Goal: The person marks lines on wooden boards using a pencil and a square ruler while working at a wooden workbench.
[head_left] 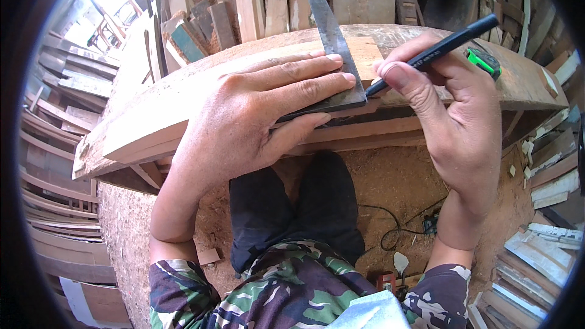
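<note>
Head camera, looking down: a person in a camouflage shirt stands at a workbench (524, 79) in a timber-filled workshop and lays out a mark on a pale wooden plank (201, 106). The left hand (256, 116) lies flat, fingers stretched and pressed down on a steel try square (334, 55), pinning its stock against the plank's near edge while the blade runs up across the board's face. The right hand (454, 116) is curled around a black pen (436, 49), gripped between thumb and forefinger, its tip set right against the blade's right edge, at the plank's near end.

As far as the frame shows, the square looks seated and the pen is at the starting point; no drawn line can be made out along the blade, so the marking appears barely begun, with the stroke across the board judged to be what is left. The plank lies directly under both hands, the left resting on it through the square, the right hovering just beside.

A green tape measure (484, 62) sits on the bench beyond the right hand. Sawdust covers the floor (390, 176), where a black cable (390, 225) trails, and offcuts (542, 268) are stacked at the right.
</note>
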The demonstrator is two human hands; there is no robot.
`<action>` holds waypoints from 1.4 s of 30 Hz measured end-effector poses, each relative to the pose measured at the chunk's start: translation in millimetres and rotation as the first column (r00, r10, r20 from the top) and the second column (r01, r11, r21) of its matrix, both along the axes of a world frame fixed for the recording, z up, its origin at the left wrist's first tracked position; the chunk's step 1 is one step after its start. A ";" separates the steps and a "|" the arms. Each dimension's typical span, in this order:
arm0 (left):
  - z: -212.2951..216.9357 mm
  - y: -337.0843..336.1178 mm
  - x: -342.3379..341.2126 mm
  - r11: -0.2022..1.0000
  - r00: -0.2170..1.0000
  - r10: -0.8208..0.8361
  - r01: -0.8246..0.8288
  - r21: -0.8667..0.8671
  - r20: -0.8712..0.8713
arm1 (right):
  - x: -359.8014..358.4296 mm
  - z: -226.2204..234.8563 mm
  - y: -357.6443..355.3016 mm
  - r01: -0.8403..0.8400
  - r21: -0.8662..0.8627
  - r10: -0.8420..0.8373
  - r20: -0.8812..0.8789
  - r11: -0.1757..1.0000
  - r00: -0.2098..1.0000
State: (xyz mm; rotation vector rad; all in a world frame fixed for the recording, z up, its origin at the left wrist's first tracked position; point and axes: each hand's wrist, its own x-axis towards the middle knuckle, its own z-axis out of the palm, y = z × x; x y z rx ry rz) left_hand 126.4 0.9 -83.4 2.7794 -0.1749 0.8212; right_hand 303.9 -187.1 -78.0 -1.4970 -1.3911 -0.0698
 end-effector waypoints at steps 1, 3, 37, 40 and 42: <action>-0.3 0.4 -0.5 1.000 1.000 0.000 0.000 0.000 0.000 | 0.1 -0.4 -0.9 -0.013 -0.010 0.013 -0.005 1.000 1.000; 0.8 -0.7 -0.3 1.000 1.000 0.002 -0.002 0.000 0.001 | 6.9 1.0 -2.5 -0.012 0.032 0.013 -0.031 0.999 0.999; 0.4 -6.3 13.9 1.000 1.000 -0.013 0.012 0.022 0.008 | 36.5 -12.8 27.4 0.014 0.107 0.002 -0.145 0.994 0.989; 1.0 -8.1 12.7 1.000 1.000 -0.001 0.001 0.009 0.007 | 43.4 -11.4 40.2 0.043 0.053 -0.038 -0.088 0.998 0.995; 1.3 -8.6 13.1 1.000 1.000 0.001 -0.001 0.012 0.001 | 45.7 -12.1 45.4 0.052 0.033 -0.051 -0.055 0.998 0.997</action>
